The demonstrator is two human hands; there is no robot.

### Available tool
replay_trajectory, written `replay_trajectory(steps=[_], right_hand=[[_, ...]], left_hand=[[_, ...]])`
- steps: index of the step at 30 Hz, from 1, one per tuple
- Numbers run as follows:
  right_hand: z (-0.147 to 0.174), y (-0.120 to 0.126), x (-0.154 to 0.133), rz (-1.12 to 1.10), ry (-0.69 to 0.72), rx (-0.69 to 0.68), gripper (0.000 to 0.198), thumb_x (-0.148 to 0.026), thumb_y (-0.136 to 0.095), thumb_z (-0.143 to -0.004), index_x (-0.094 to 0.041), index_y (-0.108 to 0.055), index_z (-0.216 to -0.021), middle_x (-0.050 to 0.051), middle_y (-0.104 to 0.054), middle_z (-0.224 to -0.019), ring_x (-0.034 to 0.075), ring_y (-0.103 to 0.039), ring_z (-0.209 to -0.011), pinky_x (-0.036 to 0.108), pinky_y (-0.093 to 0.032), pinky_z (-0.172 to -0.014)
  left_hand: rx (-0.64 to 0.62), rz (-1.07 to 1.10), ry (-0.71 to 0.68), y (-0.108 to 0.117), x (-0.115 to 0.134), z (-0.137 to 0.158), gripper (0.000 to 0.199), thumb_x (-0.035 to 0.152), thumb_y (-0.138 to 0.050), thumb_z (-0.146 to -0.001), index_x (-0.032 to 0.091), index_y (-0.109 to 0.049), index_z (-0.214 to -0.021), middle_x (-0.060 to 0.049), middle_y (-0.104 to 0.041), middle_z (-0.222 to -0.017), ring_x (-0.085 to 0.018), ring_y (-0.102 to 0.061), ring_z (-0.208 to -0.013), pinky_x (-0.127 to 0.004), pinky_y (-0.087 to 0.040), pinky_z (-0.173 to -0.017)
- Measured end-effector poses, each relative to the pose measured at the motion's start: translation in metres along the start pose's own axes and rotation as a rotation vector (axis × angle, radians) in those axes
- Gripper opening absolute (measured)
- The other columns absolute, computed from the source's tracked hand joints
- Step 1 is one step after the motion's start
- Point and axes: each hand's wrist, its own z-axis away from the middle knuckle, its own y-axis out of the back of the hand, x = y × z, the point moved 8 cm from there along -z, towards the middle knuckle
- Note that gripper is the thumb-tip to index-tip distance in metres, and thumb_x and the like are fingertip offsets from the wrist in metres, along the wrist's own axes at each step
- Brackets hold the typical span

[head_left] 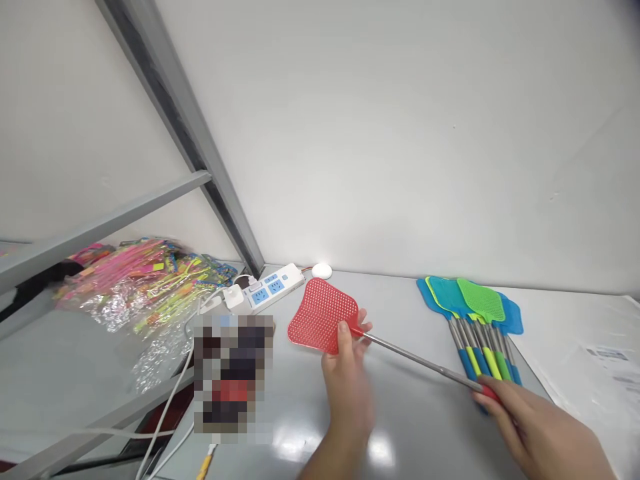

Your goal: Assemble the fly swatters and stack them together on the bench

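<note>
A red fly swatter (pixel 325 317) with a perforated head and an extended metal telescopic shaft is held above the grey table (pixel 400 420). My left hand (pixel 347 373) grips it where the head meets the shaft, thumb on top and fingertips showing behind. At the other end, my right hand (pixel 535 420) is closed around the red handle, most of which it hides. Beyond my right hand lies a pile of blue, yellow and green fly swatters (pixel 480 300), heads toward the wall and shafts collapsed.
A white power strip (pixel 273 288) with plugs and cables sits at the back left, beside a round white object (pixel 321 271). A pixelated item (pixel 233 377) lies nearer. Plastic-bagged colourful goods (pixel 150 280) lie beyond the grey metal frame (pixel 200 153). White packaging (pixel 590 347) covers the right side.
</note>
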Motion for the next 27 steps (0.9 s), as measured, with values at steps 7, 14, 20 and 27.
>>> replay_trajectory(steps=[7,14,20,27], right_hand=[[-0.022,0.004,-0.068,0.097,0.067,-0.108,0.039,-0.047,-0.032,-0.100,-0.025,-0.065,-0.096,0.002,-0.076,-0.083,0.019,-0.069,-0.055,0.028,-0.040,-0.041],[-0.009,-0.005,-0.067,-0.407,-0.139,-0.460,0.036,-0.036,-0.029,-0.101,-0.022,-0.057,-0.119,0.007,-0.072,-0.100,0.021,-0.071,-0.082,0.028,-0.051,-0.067],[0.013,-0.008,-0.003,-0.534,-0.517,-0.402,0.044,-0.044,-0.032,-0.099,-0.022,-0.042,-0.135,-0.001,-0.066,-0.071,0.020,-0.064,-0.059,0.029,-0.045,-0.057],[-0.029,-0.022,0.063,-0.161,-0.571,-0.370,0.040,-0.031,-0.028,-0.100,-0.015,-0.046,-0.132,0.008,-0.070,-0.076,0.025,-0.068,-0.068,0.029,-0.039,-0.058]], left_hand=[[-0.161,-0.126,0.118,-0.027,-0.049,0.040,0.046,0.055,-0.055,-0.089,0.015,-0.073,-0.106,-0.014,-0.069,-0.117,-0.024,-0.066,-0.100,-0.036,-0.051,-0.087],[-0.376,-0.398,0.218,-0.058,-0.053,0.021,0.049,0.055,-0.057,-0.087,0.014,-0.070,-0.108,-0.016,-0.067,-0.119,-0.025,-0.063,-0.103,-0.032,-0.049,-0.078],[-0.871,-0.732,0.205,-0.114,-0.080,0.037,0.052,0.057,-0.038,-0.095,0.019,-0.064,-0.120,-0.010,-0.067,-0.119,-0.021,-0.063,-0.098,-0.033,-0.047,-0.081],[-0.948,-1.004,-0.324,-0.116,-0.101,0.035,0.029,0.039,-0.048,-0.094,0.023,-0.066,-0.109,-0.008,-0.067,-0.111,-0.025,-0.058,-0.106,-0.041,-0.044,-0.096]])
